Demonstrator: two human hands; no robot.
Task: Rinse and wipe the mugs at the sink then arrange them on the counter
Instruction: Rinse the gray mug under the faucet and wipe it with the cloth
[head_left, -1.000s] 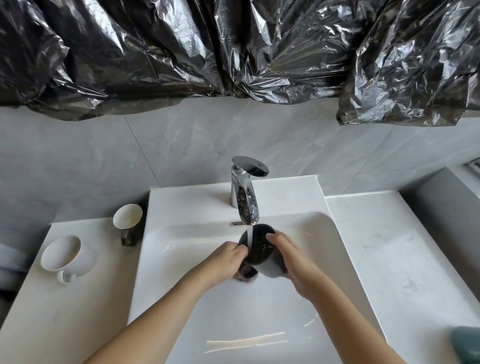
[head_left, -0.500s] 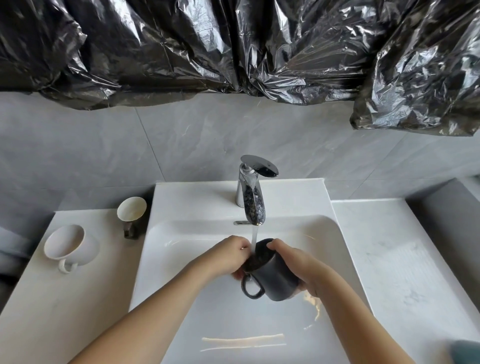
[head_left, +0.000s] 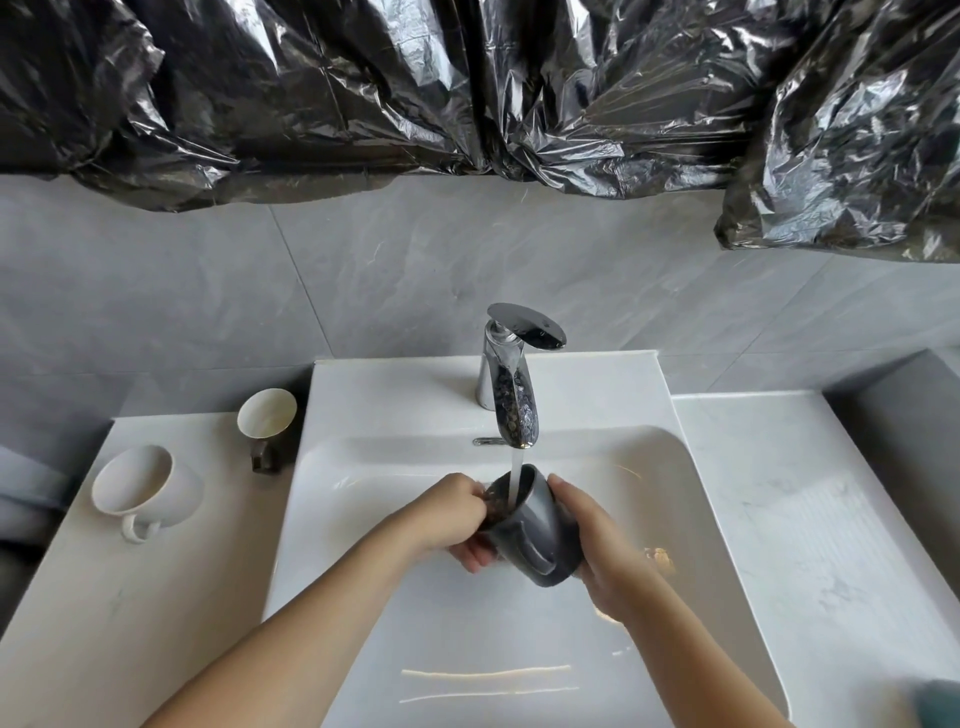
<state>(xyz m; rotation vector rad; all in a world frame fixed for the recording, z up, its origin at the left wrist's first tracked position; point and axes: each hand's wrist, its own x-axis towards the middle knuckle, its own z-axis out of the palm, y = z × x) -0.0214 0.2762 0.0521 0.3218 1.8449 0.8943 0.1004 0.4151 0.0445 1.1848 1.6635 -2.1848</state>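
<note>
Grey ceramic shows between both hands: a dark grey mug (head_left: 535, 525) is held tilted over the white sink (head_left: 691, 499), its mouth turned up toward the chrome faucet (head_left: 511, 379). A stream of water (head_left: 515, 470) falls from the spout straight into the mug. The right hand (head_left: 597, 545) wraps the mug's outer wall from the right, fingers curled around it. The left hand (head_left: 457, 519) grips the rim on the other side, with the thumb seemingly tucked inside the mouth, though the view there is blurred. The mug's handle faces the camera, low on its body.

On the worktop (head_left: 130, 597) left of the sink stand two more cups, apart from each other: a white mug (head_left: 143, 486) nearer the camera, and a dark cup with a pale interior (head_left: 266, 421) just beside the sink's edge. Crumpled black plastic sheeting (head_left: 415, 88) hangs across the grey tiled wall (head_left: 208, 286) above.
</note>
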